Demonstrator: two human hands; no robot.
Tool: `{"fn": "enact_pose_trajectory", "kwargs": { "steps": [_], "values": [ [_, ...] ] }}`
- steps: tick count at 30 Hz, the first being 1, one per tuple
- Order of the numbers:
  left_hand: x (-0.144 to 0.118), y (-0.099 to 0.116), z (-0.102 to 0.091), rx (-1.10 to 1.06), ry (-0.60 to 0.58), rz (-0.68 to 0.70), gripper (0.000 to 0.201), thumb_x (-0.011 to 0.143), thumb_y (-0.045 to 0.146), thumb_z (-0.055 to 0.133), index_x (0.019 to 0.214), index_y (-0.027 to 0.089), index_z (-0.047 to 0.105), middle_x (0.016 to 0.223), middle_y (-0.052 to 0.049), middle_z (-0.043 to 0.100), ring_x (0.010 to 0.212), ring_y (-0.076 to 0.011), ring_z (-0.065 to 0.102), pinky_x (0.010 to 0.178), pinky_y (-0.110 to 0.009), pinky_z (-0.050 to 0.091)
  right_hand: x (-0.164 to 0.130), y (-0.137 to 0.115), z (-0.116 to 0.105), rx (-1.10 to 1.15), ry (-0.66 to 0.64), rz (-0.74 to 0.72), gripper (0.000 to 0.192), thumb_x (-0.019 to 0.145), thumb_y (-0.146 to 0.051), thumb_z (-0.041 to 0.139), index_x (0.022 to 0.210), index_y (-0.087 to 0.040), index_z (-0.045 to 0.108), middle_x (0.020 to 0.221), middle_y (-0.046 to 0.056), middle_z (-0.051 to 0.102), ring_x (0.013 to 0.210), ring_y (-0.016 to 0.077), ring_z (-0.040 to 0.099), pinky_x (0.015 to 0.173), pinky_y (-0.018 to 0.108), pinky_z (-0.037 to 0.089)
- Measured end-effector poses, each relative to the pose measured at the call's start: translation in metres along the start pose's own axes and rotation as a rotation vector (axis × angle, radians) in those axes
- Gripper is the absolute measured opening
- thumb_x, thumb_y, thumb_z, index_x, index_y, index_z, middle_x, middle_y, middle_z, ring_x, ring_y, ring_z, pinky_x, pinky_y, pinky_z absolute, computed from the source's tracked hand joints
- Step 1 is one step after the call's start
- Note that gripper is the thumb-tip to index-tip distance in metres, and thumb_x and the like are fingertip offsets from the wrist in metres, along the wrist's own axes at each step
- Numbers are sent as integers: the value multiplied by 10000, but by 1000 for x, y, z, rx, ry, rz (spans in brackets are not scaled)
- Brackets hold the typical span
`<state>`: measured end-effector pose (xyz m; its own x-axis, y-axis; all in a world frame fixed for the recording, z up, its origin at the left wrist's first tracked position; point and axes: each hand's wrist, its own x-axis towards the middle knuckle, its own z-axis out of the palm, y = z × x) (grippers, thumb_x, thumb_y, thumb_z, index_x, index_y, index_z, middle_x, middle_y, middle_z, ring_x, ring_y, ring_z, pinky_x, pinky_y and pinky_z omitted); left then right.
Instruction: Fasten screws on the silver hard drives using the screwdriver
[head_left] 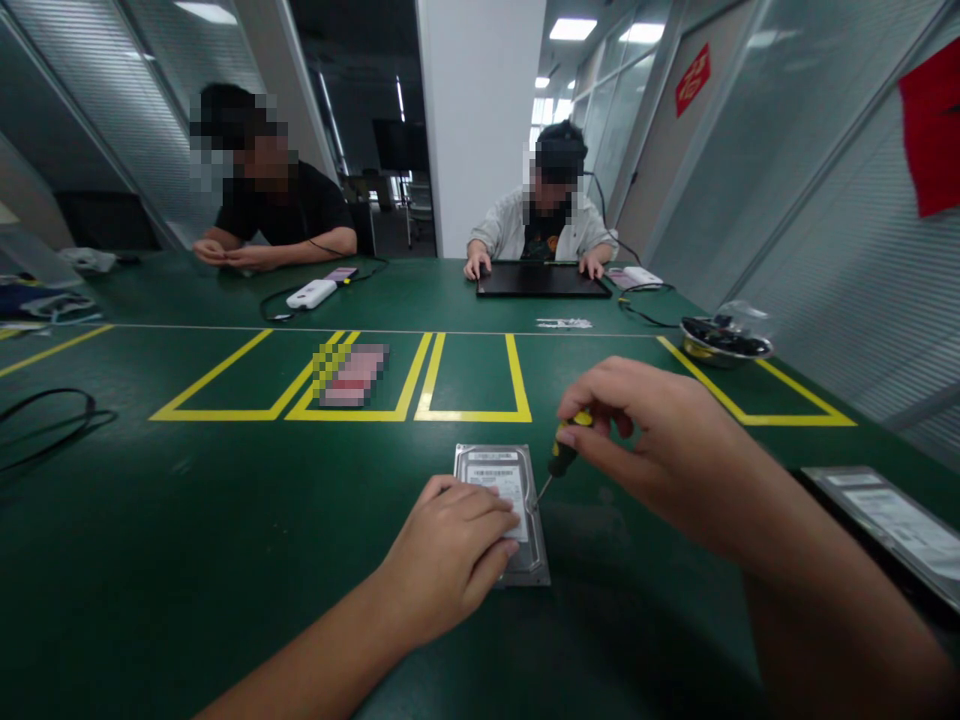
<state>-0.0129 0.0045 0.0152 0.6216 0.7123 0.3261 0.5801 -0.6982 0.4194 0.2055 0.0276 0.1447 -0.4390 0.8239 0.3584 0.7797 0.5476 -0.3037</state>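
Left hand (pixel 450 555): my fingers spread flat, pressing the silver rectangular metal hard drive (pixel 504 500) onto the green counter (pixel 225 520).
Right hand (pixel 660 450): pinching the yellow-and-black-handled screwdriver (pixel 562 450), tip at the drive's right edge.
Nearby: second labelled drive (pixel 892 525) far right; metal bowl (pixel 724 340) beyond.

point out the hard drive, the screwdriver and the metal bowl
hard drive (pixel 491 468): head view, on its label near the far end
screwdriver (pixel 562 455): head view, on the black part of its handle
metal bowl (pixel 712 352): head view, on its front rim

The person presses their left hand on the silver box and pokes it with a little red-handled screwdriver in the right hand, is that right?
Almost. The head view shows the screwdriver handle is yellow and black, not red. The left hand does press on the silver hard drive, and the right hand holds the screwdriver.
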Motion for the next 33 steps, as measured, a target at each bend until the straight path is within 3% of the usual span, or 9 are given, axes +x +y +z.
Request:
{"fn": "enact_pose_trajectory", "kwargs": {
  "steps": [4,12,20,27,33],
  "values": [
    [-1,0,0,4,-10,0,217,947,250,560,1139,258,659,1128,-6,715,1065,-225,626,906,-413,340,-2,5,0,-1,1,-46,173,839,-156,575,984,-216,647,961,13,653,861,151,578,758,273,433],
    [-1,0,0,5,-3,2,217,945,248,561,1134,254,666,1124,-14,719,1065,-228,629,902,-413,344,-4,6,-5,0,-41,-92,254,844,-120,516,1022,-206,676,1062,58,680,951,186,620,856,317,473],
    [0,0,0,3,-16,-11,215,945,246,558,1132,262,664,1127,-11,718,1071,-232,626,912,-417,340,-3,5,-5,-87,-74,-102,199,886,-149,516,1004,-237,650,955,30,632,819,157,574,718,268,422],
    [-1,0,0,4,-10,-6,201,949,252,557,1122,262,661,1128,-1,719,1071,-228,627,912,-418,336,-5,4,-5,-32,-61,-107,255,882,-152,511,1094,-228,630,1033,30,674,867,168,605,717,260,431],
    [0,0,0,-1,-2,0,209,941,241,569,1129,264,656,1122,4,720,1071,-225,627,908,-410,337,-3,5,-6,55,-82,-133,202,863,-114,523,981,-217,651,974,18,647,863,144,574,762,255,424]
  ]
}}
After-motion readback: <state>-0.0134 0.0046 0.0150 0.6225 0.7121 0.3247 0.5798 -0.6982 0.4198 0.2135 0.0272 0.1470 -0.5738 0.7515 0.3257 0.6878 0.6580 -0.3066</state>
